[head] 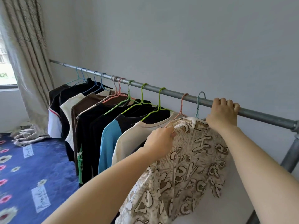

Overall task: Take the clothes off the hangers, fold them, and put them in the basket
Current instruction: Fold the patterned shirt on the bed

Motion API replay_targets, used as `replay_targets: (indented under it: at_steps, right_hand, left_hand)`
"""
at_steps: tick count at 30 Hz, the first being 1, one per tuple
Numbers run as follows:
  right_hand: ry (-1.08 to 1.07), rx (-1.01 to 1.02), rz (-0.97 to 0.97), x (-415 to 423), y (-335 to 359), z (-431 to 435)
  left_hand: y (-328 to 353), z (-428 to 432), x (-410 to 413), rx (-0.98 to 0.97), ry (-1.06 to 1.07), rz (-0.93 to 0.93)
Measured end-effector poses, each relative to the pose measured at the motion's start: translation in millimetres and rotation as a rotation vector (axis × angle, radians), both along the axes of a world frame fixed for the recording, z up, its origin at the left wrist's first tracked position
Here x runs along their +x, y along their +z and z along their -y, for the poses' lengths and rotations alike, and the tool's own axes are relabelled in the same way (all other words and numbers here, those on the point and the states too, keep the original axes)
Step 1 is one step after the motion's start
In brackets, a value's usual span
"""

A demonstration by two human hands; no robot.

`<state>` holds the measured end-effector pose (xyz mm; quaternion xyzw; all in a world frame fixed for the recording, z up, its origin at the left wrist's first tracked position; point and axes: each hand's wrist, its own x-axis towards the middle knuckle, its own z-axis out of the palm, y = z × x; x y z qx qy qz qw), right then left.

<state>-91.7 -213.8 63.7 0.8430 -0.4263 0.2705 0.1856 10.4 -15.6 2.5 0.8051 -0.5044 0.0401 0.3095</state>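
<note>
Head view, clothes rack along a grey wall.

Left hand [160,141]: arm stretched up from lower left, forearm bare, fingers bunched and pinching the near shoulder edge of the patterned shirt [191,167]. Grasping cloth.

Right hand [224,110]: arm stretched up from lower right, fingers curled over the top of the metal rail [169,92], knuckles up, clenched on the rail just right of the blue hanger [197,107]. The wrist lies against the shirt's far shoulder.

Patterned shirt: beige with brown and cream letter print, on the blue hanger, last garment toward the rail's right end, hanging slack below both hands.

Next along the rail to the left: a pink hanger [182,105] carrying a cream shirt [129,139], then a black shirt with a blue sleeve [108,139], then further dark, brown and white tops on green, pink and blue hangers, packed close toward the rail's left end.

Rack upright [289,157] at the right end. Curtain [27,62] at far left; blue flowered cloth [32,167] below the clothes
</note>
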Motion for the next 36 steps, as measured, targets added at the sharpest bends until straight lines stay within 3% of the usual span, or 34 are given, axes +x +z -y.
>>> replay_targets:
  at_steps: [7,12,16,20,23,29,34,36]
  right_hand:
    - [0.122,0.131,0.089,-4,12,1]
    - [0.508,0.193,0.444,8,-3,-41]
    - [0.708,0.323,0.578,34,-34,-114]
    - [0.874,0.264,0.533,67,-52,-202]
    - [0.930,0.241,0.437,95,-53,-270]
    - [1.105,0.318,0.345,179,-60,-431]
    - [1.389,0.593,0.445,249,-62,-575]
    - [1.359,0.629,0.419,272,-58,-626]
  left_hand:
    - [16,5,-7,-0.154,0.013,-0.077]
    - [-11,-57,-6,-0.259,-0.024,-0.159]
    - [-22,-147,16,-0.276,-0.105,-0.355]
    - [-14,-259,50,-0.215,-0.191,-0.764]
    - [-2,-334,73,-0.099,-0.134,-0.899]
    - [-12,-485,105,0.048,0.167,-0.623]
    - [-17,-613,110,-0.356,0.328,-0.590]
    - [-15,-647,112,-0.468,0.403,-0.511]
